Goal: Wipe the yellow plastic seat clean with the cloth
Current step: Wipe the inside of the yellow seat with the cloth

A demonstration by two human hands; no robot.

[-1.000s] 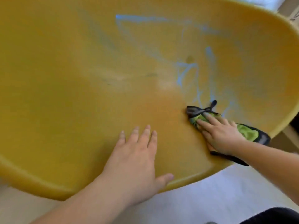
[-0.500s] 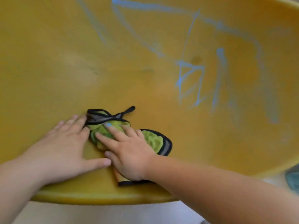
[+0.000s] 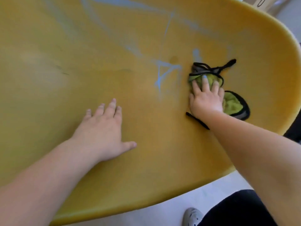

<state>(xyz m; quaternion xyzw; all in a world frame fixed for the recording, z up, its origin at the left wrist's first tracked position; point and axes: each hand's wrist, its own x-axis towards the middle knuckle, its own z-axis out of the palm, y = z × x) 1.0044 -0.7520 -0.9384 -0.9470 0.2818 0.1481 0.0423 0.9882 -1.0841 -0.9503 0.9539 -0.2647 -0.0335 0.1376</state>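
Observation:
The yellow plastic seat [image 3: 65, 54] fills most of the view, its curved rim running along the right and bottom. Pale blue scribbles [image 3: 160, 74] cross its middle and upper part. A green cloth with black edging [image 3: 232, 104] lies at the right side of the seat. My right hand [image 3: 206, 98] presses flat on the cloth, fingers spread over its upper fold. My left hand [image 3: 104, 129] rests flat on the bare seat at centre left, fingers apart, holding nothing.
Below the seat's front rim lies a pale floor [image 3: 162, 214]. My dark trouser leg [image 3: 241, 209] and a grey shoe [image 3: 192, 216] show at the bottom right. A light wooden piece [image 3: 260, 3] sits beyond the seat at the top right.
My right hand has swept the cloth from beside my left hand over to the right side of the seat. My left hand stays flat on the seat.

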